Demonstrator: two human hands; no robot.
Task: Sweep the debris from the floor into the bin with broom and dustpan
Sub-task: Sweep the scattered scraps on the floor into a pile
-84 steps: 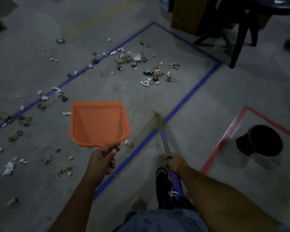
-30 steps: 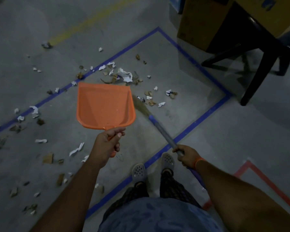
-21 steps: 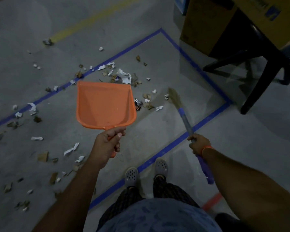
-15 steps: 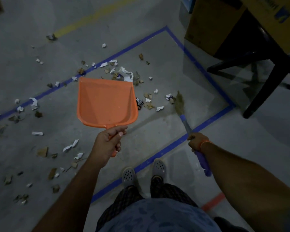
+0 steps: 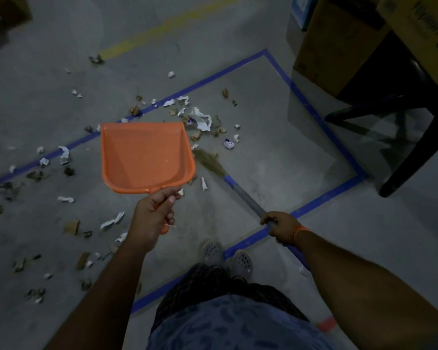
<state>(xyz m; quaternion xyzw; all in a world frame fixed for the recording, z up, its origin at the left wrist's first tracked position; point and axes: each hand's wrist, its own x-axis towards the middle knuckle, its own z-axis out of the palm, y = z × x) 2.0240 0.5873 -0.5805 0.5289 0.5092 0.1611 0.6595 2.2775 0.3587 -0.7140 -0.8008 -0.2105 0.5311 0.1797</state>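
One dustpan, one broom, scattered debris

Left hand [image 5: 152, 213] grips the smooth orange plastic dustpan [image 5: 144, 155] (flat, scoop-shaped); right hand [image 5: 280, 227] grips the broom [image 5: 240, 192], its straw bristles beside crumpled paper scraps [image 5: 200, 120] on concrete.

An orange plastic dustpan [image 5: 144, 157], flat and wide-mouthed with low side walls, was held above the grey concrete floor [image 5: 276, 157] by its short handle, its open mouth pointing away from the person and its tray almost bare. Just beside its right wall lay the straw-coloured bristle head of a broom with a grey and blue handle [image 5: 240, 193], slanting from lower right to upper left, bristles down on the floor. Scattered debris of torn white paper and brown scraps [image 5: 202, 122] lay beyond the dustpan's mouth, along the blue tape line, and over the floor to its left.
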